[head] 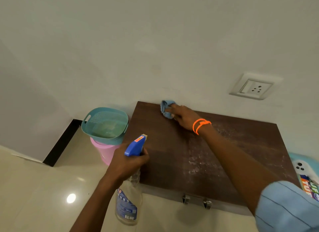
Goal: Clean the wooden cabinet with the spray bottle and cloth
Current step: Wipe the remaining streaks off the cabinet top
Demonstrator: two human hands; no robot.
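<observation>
Both hands are working: the right hand is pressing a bunched cloth onto the cabinet's far corner by the wall, while the left hand is gripping the spray bottle near the front edge, probably ready for the dusty patches.

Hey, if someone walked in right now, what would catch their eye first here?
Probably the orange bracelet on the right hand, which presses a blue cloth onto the far corner of the dusty wooden cabinet top. Nearer, the left hand holds a blue-topped spray bottle. Left of the cabinet, a teal basket sits on a pink bucket.
</observation>
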